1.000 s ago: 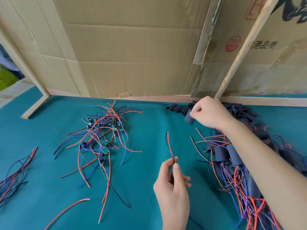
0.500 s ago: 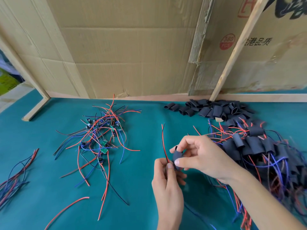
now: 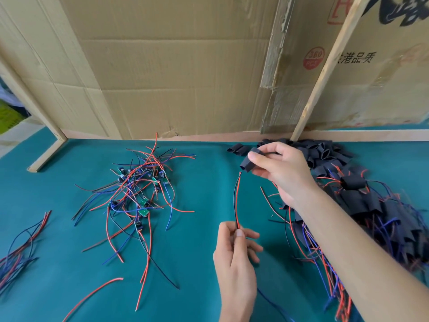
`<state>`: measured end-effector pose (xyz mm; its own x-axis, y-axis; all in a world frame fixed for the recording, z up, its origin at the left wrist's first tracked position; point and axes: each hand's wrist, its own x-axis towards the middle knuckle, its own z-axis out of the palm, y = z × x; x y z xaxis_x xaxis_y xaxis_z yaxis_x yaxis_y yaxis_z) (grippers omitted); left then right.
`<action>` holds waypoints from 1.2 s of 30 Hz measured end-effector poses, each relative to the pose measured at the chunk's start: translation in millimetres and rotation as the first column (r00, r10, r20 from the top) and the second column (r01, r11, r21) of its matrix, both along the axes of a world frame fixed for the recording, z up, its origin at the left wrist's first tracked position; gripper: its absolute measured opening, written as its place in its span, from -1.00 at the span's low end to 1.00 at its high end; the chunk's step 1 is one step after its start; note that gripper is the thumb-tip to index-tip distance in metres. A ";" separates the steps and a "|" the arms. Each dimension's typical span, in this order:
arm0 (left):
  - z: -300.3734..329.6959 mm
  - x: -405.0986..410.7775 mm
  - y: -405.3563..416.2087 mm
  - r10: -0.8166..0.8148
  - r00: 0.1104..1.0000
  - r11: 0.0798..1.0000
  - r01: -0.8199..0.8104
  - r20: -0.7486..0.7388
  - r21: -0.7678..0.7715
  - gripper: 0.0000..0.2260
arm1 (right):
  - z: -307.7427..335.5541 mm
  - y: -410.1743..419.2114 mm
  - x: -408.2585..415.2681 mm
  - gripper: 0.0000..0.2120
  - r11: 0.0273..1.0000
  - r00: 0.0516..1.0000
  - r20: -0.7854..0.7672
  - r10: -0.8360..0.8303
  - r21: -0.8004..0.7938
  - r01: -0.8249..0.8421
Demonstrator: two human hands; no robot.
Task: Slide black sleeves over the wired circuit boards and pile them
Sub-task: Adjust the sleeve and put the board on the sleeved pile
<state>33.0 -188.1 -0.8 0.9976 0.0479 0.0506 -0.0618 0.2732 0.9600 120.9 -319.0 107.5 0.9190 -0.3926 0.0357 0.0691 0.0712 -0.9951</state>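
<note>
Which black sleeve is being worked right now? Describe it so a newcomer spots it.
Start at the slanted wooden stick against the cardboard wall; loose black sleeves lie at its foot. The one in question is the black sleeve pinched in the right hand, raised, with red and black wires hanging from it.

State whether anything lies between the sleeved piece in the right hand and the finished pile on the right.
Nothing visible does. The right hand holds the black tubular sleeve just left of the pile of sleeved wired boards.

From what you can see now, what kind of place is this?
Probably a small hand-assembly workbench: a teal table with a pile of wired circuit boards, loose black sleeves, and cardboard walls.
</note>
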 end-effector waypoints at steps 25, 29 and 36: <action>-4.4 2.3 1.6 -0.034 0.999 0.999 0.034 -0.003 0.027 -0.79 | -8.5 -1.1 -9.8 -0.89 0.957 0.984 0.003 0.176 0.234 -0.172; -5.1 1.9 1.3 -0.023 1.000 0.999 0.023 -0.001 0.027 -0.80 | -13.2 1.3 -12.3 -0.75 0.985 0.989 0.003 0.151 0.078 -0.151; -3.3 0.0 1.8 0.015 1.000 0.999 -0.015 0.006 0.047 -0.78 | -34.3 12.5 -29.1 -0.59 0.955 0.945 -0.141 0.294 0.093 -0.283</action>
<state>33.0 -186.3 -4.1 0.9964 0.0604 0.0589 -0.0712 0.2268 0.9713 91.8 -306.4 73.3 0.9857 -0.1064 -0.1309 -0.1160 0.1359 -0.9839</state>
